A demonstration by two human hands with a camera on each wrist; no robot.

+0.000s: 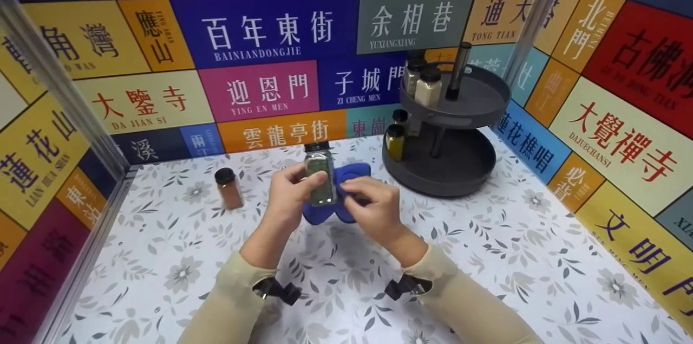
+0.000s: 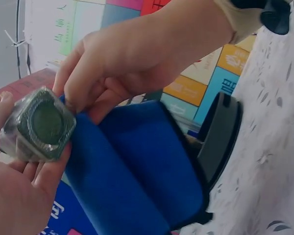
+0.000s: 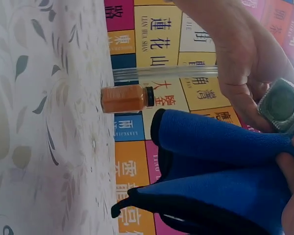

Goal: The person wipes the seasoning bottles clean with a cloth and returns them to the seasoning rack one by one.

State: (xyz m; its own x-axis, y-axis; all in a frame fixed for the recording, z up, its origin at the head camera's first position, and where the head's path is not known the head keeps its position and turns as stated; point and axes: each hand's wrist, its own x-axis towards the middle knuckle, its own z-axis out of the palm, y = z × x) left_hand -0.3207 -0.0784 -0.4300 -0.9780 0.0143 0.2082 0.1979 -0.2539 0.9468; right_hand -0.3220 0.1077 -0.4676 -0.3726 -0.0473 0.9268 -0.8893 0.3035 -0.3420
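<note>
My left hand (image 1: 289, 196) grips a square glass spice jar (image 1: 321, 177) with a black lid and green contents, its base tipped toward me. Just to the right, my right hand (image 1: 374, 204) pinches a blue cloth (image 1: 354, 170) with dark edging, close beside the jar. The cloth hangs in folds below the fingers in both wrist views, and in the left wrist view the pinched part (image 2: 81, 115) lies against the jar's side. In the right wrist view the jar's green base (image 3: 283, 103) faces the camera.
A jar of orange-brown spice (image 1: 230, 190) with a black lid stands on the floral tabletop (image 1: 178, 241) at the left. At the back right is a dark two-tier round rack (image 1: 460, 170) bearing several jars, among them a yellow one (image 1: 396, 144) and a pale one (image 1: 429, 89).
</note>
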